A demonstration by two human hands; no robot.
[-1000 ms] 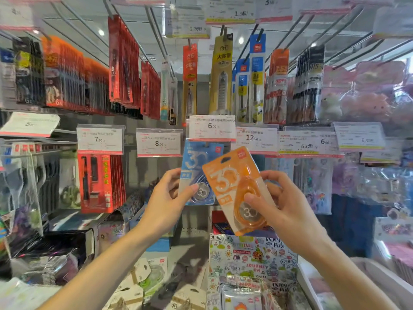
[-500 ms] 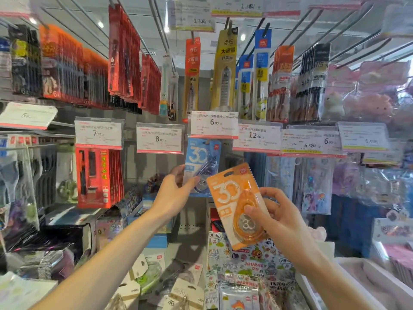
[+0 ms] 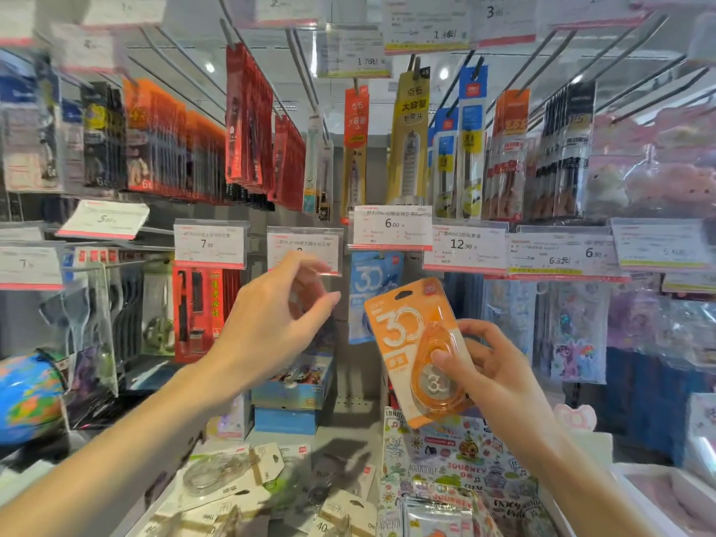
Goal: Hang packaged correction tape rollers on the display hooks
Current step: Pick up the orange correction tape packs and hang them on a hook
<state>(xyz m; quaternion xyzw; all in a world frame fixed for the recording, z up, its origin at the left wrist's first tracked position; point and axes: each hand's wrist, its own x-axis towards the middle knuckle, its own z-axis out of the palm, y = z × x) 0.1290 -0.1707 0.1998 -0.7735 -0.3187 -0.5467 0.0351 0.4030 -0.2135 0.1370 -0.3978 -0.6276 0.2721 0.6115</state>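
Here right hand (image 3: 492,366) pinches orange pack (image 3: 416,348), long axis tilted, hang-hole up-left toward blue pack (image 3: 372,292) hook; left hand (image 3: 279,315) nearer, fingers loosely curled, empty.

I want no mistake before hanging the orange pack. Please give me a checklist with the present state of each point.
1. Right hand grips the orange pack: ok.
2. Pack's hang hole free of fingers: ok.
3. Pack upright: not ok, it tilts.
4. Hole on the hook: not ok, not yet.
5. Left hand free to help: ok, it holds nothing.
6. Room on the hook in front of the blue pack: cannot tell.
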